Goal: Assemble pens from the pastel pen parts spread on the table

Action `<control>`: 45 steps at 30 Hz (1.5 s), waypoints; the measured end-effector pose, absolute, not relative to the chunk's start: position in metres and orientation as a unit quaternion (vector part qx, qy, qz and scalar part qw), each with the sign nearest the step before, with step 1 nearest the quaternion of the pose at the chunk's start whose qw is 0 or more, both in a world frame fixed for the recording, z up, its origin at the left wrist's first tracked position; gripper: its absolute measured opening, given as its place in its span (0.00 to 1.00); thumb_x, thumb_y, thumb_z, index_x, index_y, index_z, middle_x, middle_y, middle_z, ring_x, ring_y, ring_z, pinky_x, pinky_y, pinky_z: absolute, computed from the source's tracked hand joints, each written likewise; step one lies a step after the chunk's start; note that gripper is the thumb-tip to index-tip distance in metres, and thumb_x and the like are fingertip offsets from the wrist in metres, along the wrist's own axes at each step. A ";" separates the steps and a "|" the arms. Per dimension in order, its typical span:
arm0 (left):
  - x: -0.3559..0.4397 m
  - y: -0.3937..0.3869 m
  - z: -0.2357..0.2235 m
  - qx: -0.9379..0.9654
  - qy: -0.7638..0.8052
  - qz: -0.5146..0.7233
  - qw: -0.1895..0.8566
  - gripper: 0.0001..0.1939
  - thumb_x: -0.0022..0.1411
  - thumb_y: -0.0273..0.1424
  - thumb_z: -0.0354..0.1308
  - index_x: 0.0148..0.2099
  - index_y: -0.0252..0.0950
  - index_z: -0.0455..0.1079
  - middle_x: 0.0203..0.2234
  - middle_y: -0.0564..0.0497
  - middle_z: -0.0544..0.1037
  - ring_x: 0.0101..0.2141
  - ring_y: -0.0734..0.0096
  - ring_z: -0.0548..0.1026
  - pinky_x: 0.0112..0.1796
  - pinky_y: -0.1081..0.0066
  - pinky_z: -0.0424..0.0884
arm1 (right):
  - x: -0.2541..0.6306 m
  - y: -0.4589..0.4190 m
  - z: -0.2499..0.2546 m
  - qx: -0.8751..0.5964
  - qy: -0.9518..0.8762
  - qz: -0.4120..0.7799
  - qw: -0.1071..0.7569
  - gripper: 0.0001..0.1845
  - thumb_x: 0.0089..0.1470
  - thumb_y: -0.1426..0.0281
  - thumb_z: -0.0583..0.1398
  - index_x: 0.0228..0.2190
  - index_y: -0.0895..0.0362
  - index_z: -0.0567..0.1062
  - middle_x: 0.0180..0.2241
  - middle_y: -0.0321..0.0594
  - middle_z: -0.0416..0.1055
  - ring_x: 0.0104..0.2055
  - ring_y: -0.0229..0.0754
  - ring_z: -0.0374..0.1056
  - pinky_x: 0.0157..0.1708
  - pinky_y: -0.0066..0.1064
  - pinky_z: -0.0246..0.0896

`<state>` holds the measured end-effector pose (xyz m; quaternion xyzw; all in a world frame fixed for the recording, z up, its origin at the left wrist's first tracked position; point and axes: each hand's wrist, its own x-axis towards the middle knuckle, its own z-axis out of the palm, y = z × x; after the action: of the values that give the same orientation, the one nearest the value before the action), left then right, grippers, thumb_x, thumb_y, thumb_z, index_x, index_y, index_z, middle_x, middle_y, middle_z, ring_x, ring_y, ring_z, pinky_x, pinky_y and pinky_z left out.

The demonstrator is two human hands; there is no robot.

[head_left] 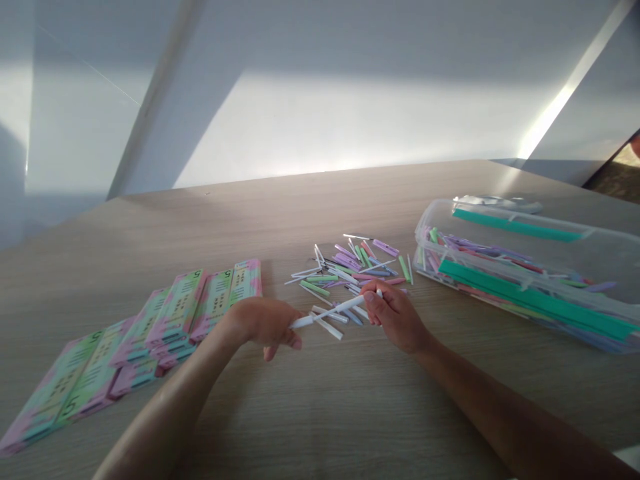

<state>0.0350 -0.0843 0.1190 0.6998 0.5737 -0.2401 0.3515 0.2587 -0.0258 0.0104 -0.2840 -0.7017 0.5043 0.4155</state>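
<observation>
Between my hands stretches a slim white pen (351,303), slightly tilted, with a thinner section in its middle. My right hand (395,316) grips its thicker upper right end between thumb and fingers. The lower left end is pinched by my left hand (270,323), whose palm side is turned away. Below and behind the pen lies a loose pile of pen parts (350,263) in white, purple, green, pink and blue; some thin white pieces have dark tips. Both hands hover near the front of this pile.
On the left, several pink and green boxes (175,310) marked 5 lie in overlapping stacks. A clear plastic bin (525,293) with teal strips, holding more coloured pen parts, stands on the right. Behind it is a white item (500,203). A pale wall (340,120) borders the wooden table (300,207).
</observation>
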 end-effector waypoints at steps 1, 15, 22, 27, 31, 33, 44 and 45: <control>0.035 -0.084 0.119 0.700 0.573 -0.241 0.352 0.10 0.58 0.26 0.52 0.43 0.36 0.69 0.15 0.55 0.77 0.28 0.67 0.77 0.30 0.76 0.66 | 0.259 -0.026 0.010 -0.281 -0.699 0.512 0.414 0.14 0.58 0.59 0.52 0.32 0.57 0.68 0.17 0.29 0.58 0.19 0.32 0.56 0.20 0.25 0.53; 0.027 -0.087 0.128 0.699 0.575 -0.208 0.371 0.09 0.58 0.28 0.51 0.41 0.36 0.68 0.13 0.57 0.74 0.26 0.68 0.75 0.28 0.76 0.66 | 0.249 -0.039 0.022 -0.213 -0.666 0.609 0.375 0.10 0.56 0.63 0.56 0.38 0.56 0.67 0.31 0.38 0.72 0.19 0.30 0.56 0.17 0.23 0.53; 0.021 -0.093 0.140 0.711 0.563 -0.189 0.376 0.09 0.60 0.29 0.51 0.44 0.37 0.67 0.14 0.57 0.74 0.29 0.67 0.76 0.31 0.74 0.67 | 0.243 -0.040 0.045 -0.236 -0.695 0.546 0.403 0.11 0.57 0.62 0.54 0.39 0.56 0.67 0.29 0.38 0.73 0.19 0.31 0.57 0.18 0.24 0.53; 0.020 -0.097 0.143 0.716 0.558 -0.180 0.379 0.09 0.60 0.31 0.52 0.43 0.36 0.67 0.14 0.56 0.74 0.29 0.67 0.75 0.31 0.74 0.66 | 0.240 -0.045 0.064 -0.238 -0.716 0.497 0.427 0.11 0.57 0.61 0.55 0.35 0.57 0.69 0.24 0.36 0.71 0.20 0.32 0.56 0.18 0.24 0.52; 0.019 -0.100 0.145 0.717 0.563 -0.175 0.370 0.08 0.60 0.30 0.52 0.42 0.37 0.67 0.13 0.57 0.73 0.29 0.67 0.75 0.31 0.74 0.65 | 0.227 -0.049 0.067 -0.222 -0.679 0.523 0.464 0.12 0.57 0.60 0.54 0.34 0.56 0.68 0.23 0.35 0.69 0.18 0.31 0.56 0.17 0.24 0.51; 0.017 -0.101 0.146 0.718 0.564 -0.170 0.369 0.09 0.59 0.30 0.52 0.43 0.38 0.67 0.13 0.58 0.72 0.28 0.68 0.75 0.30 0.74 0.65 | 0.220 -0.050 0.064 -0.210 -0.645 0.555 0.481 0.13 0.57 0.59 0.54 0.33 0.56 0.67 0.20 0.32 0.66 0.16 0.31 0.54 0.17 0.24 0.51; 0.015 -0.103 0.148 0.723 0.561 -0.163 0.369 0.14 0.59 0.31 0.53 0.48 0.36 0.66 0.14 0.56 0.75 0.27 0.66 0.75 0.29 0.74 0.65 | 0.197 -0.075 0.048 -0.144 -0.542 0.674 0.481 0.13 0.53 0.63 0.59 0.40 0.53 0.69 0.33 0.36 0.66 0.18 0.28 0.55 0.18 0.26 0.54; 0.016 -0.104 0.149 0.724 0.559 -0.162 0.369 0.15 0.59 0.31 0.53 0.48 0.36 0.66 0.14 0.56 0.75 0.27 0.66 0.75 0.29 0.74 0.65 | 0.196 -0.077 0.047 -0.132 -0.545 0.683 0.469 0.15 0.52 0.64 0.60 0.42 0.53 0.69 0.35 0.37 0.66 0.19 0.28 0.56 0.19 0.26 0.54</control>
<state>0.0156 -0.1036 0.1487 0.7245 0.5595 -0.1617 0.3688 0.1958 -0.0767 0.0471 -0.1317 -0.5446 0.6830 0.4686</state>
